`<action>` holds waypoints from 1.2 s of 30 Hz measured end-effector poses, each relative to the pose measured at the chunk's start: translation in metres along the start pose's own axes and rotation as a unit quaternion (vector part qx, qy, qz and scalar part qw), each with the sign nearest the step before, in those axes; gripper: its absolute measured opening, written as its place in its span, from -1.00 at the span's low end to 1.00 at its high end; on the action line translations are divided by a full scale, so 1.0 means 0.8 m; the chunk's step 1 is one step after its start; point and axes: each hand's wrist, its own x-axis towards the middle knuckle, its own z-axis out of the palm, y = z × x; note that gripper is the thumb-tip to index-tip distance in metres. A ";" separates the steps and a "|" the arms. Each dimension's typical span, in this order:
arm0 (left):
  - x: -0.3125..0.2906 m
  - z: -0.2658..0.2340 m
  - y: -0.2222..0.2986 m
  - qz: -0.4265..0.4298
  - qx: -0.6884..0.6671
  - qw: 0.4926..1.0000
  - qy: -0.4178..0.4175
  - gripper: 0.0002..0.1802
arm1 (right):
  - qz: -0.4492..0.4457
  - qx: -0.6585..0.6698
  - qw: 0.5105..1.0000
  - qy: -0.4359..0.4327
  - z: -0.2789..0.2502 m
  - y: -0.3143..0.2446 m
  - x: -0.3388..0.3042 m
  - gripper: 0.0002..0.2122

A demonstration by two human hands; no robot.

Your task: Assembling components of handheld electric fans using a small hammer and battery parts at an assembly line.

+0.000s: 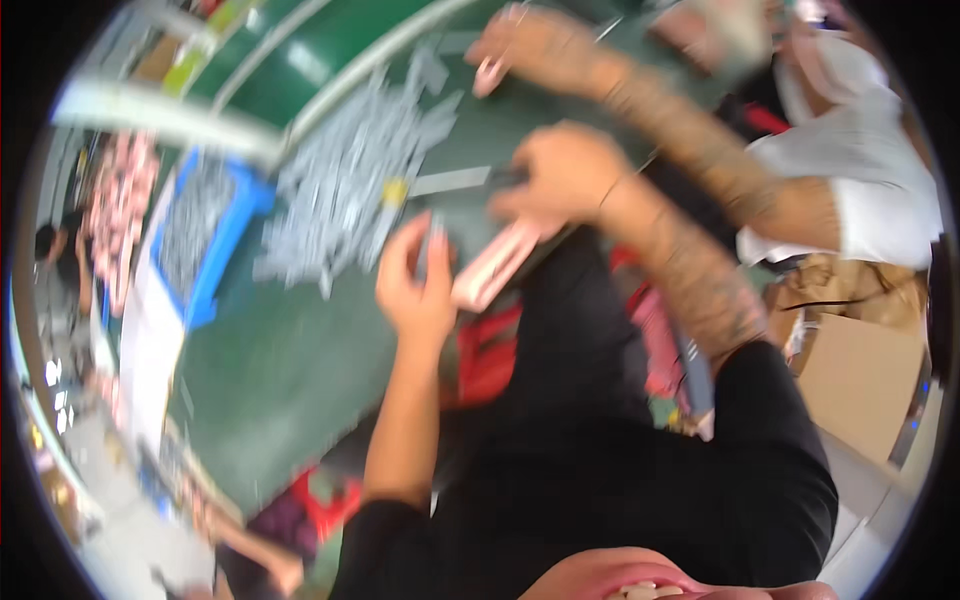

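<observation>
My left hand [412, 285] is raised over the green table, its thumb and fingers closed around a small grey strip [436, 240]. My right hand [570, 175] is closed on the upper end of a long, narrow pink case-like piece [497, 265] with a slot along it. The piece slants down toward my left hand, its lower end close to the wrist. A small dark object [508, 178] shows at the fingers of my right hand; blur hides what it is. A heap of flat grey strips [350, 170] lies beyond my left hand, with a small yellow item [395, 191] at its edge.
A co-worker's hand [540, 50] reaches in from the right, holding a small pink piece [488, 77]. At left stands a blue bin [222, 250] of grey parts, with many pink pieces [122, 215] beyond. A cardboard box [862, 385] is at right, and a red stool [487, 360] below the table edge.
</observation>
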 end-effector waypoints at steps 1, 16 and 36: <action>0.004 -0.005 0.008 -0.018 -0.045 0.998 0.030 -0.72 | 0.030 -0.028 0.999 -0.019 -0.007 -0.011 0.004 -0.50; -0.007 -0.004 0.053 0.073 0.203 0.973 -0.084 -0.83 | 0.131 0.090 0.985 0.061 0.069 -0.056 0.022 -0.48; -0.019 -0.005 0.003 0.072 0.060 0.994 -0.056 -0.89 | 0.014 0.248 0.968 0.018 0.031 0.000 -0.193 -0.60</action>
